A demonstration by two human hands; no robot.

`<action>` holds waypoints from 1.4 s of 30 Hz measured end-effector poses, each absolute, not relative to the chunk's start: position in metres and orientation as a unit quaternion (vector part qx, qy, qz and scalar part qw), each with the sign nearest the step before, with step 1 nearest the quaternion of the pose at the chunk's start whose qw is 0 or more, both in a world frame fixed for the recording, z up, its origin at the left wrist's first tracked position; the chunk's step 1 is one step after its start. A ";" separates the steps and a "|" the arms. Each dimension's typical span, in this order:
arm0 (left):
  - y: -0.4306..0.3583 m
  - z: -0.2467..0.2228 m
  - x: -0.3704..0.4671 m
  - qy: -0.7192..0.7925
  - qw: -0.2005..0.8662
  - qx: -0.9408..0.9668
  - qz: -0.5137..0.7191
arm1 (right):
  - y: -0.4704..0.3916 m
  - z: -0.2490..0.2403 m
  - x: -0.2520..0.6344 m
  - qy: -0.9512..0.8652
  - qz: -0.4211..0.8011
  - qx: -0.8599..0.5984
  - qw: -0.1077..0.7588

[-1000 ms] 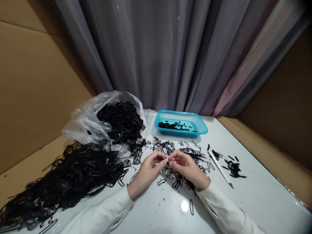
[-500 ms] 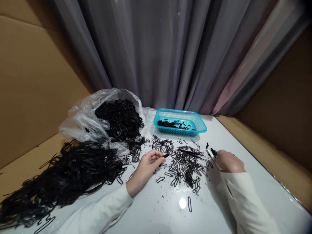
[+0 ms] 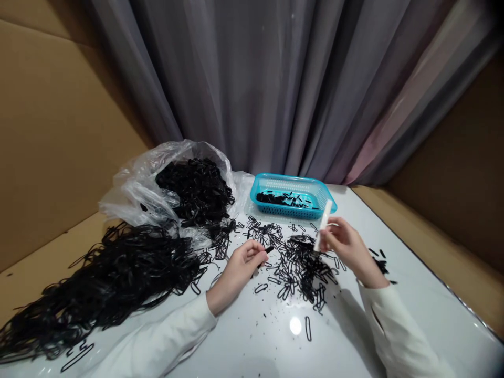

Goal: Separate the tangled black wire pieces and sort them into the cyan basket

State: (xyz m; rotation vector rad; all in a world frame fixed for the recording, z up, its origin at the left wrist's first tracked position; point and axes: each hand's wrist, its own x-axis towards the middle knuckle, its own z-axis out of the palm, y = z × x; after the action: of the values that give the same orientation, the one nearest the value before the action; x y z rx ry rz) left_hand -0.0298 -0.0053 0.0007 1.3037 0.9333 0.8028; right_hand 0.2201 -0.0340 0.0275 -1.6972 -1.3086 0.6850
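Observation:
My left hand (image 3: 241, 265) is closed, pinching a small black strip (image 3: 270, 249) between thumb and fingertips just above the table. A slim white stick-like tool (image 3: 325, 220) stands nearly upright in the closed fingers of my right hand (image 3: 346, 247); its exact kind cannot be made out. That hand is over the right side of a loose heap of flat black loops (image 3: 305, 270). Right of my right wrist lies a small cluster of short black pieces (image 3: 381, 265), partly hidden by the arm.
A blue plastic basket (image 3: 293, 213) at the back holds short black pieces. To the left, a clear plastic bag (image 3: 129, 184) spills black bits beside a large tangle of black strips (image 3: 129, 273). Cardboard walls (image 3: 51, 131) and a grey curtain (image 3: 244, 79) surround the white table (image 3: 252, 336).
My right hand has risen and moved left from the small black pieces, bringing the white tool upright over the loops. My left hand stays nearly still with the black strip.

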 end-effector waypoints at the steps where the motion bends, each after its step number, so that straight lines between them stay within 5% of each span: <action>1: -0.005 0.001 -0.030 0.405 0.626 0.567 0.349 | -0.035 0.028 0.207 -0.534 0.301 -0.638 0.465; 10: -0.004 0.000 -0.028 0.409 0.626 0.559 0.359 | -0.049 0.016 0.146 -0.541 0.386 -0.470 0.581; 42: -0.007 0.003 -0.030 0.416 0.606 0.565 0.374 | -0.058 0.014 0.142 -0.617 0.396 -0.465 0.497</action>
State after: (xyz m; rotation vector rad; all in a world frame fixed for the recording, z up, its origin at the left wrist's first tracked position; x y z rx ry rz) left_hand -0.0302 -0.0068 0.0031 1.3063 0.9615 0.8659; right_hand 0.1421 -0.0577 0.0142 -1.1253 -1.4931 0.9601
